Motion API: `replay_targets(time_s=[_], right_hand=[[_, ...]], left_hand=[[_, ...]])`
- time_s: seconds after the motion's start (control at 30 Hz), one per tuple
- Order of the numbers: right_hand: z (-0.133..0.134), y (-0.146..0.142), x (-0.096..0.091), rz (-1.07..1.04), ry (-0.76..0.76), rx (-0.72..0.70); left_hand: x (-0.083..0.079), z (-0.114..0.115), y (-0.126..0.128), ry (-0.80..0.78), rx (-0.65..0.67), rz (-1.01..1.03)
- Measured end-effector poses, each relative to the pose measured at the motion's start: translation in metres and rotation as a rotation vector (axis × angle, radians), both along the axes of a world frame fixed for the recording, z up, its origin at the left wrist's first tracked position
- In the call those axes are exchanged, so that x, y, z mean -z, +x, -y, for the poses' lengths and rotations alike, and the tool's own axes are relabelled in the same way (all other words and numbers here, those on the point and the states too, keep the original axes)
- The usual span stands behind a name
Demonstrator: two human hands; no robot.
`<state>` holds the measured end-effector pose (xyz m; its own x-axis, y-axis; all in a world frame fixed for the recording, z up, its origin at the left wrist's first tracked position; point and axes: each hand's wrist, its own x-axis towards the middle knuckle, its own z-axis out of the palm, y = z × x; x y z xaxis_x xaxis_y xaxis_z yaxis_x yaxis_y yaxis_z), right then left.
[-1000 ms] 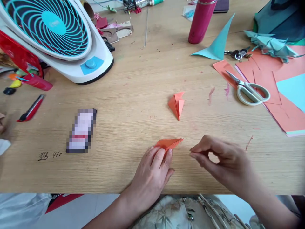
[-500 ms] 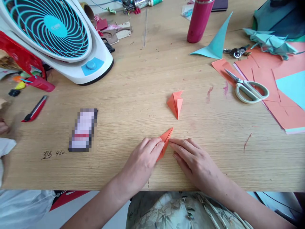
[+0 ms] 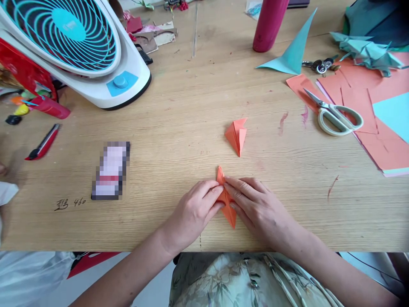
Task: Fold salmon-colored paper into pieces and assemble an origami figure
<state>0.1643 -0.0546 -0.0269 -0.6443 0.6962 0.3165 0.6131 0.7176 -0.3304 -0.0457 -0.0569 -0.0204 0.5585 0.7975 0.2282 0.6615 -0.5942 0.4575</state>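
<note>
A narrow folded piece of orange paper (image 3: 229,215) lies on the table near its front edge, pointed at top and bottom. My left hand (image 3: 200,200) grips its left side, fingers closed together on the paper. From the right, my right hand (image 3: 255,202) presses its fingertips on the same piece, closed as well. The fingers of both hands hide the middle of the folds. Just beyond my hands sits a second folded orange paper piece (image 3: 236,135), which neither hand touches.
White scissors (image 3: 340,121) rest on orange paper sheets (image 3: 390,153) at right. Behind them are a teal paper model (image 3: 367,49), a teal folded triangle (image 3: 292,55) and a magenta bottle (image 3: 270,25). A fan (image 3: 128,81), a phone (image 3: 110,170) and a red cutter (image 3: 44,143) are left.
The orange paper in my hands has turned more upright, and its lower point now shows. My right fingers have moved left onto it. The whole view has shifted slightly.
</note>
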Motion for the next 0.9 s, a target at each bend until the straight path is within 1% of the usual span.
replay_targets(time_s=[0.03,0.1,0.27,0.4,0.5,0.57,0.63,0.7,0.77,0.9], right_hand=[[0.0,0.001,0.0,0.036,-0.009,0.005],[-0.002,0.004,0.001,0.086,-0.033,0.004],[-0.004,0.015,-0.002,0.115,-0.1,-0.055],[-0.003,0.02,-0.005,0.126,-0.16,-0.091],[0.0,0.021,-0.006,0.101,-0.174,-0.09],[0.002,0.02,-0.006,0.083,-0.189,-0.052],[0.003,0.02,-0.006,0.072,-0.201,-0.008],[0.004,0.021,-0.006,0.065,-0.19,0.016],[0.004,0.021,-0.006,0.044,-0.152,0.024],[0.004,0.025,-0.004,-0.007,-0.042,0.008]], left_hand=[[0.001,0.003,0.003,0.021,-0.03,0.005],[0.0,0.006,0.004,0.054,-0.02,-0.021],[-0.002,0.0,-0.015,0.084,0.175,-0.119],[0.001,-0.012,-0.023,0.108,0.248,-0.093],[0.003,-0.022,-0.02,0.238,0.335,-0.089],[0.005,-0.028,-0.017,0.363,0.418,-0.09],[0.007,-0.033,-0.014,0.467,0.472,-0.095],[0.008,-0.036,-0.012,0.539,0.479,-0.109],[0.008,-0.038,-0.008,0.576,0.466,-0.127],[0.006,-0.038,-0.001,0.556,0.444,-0.145]])
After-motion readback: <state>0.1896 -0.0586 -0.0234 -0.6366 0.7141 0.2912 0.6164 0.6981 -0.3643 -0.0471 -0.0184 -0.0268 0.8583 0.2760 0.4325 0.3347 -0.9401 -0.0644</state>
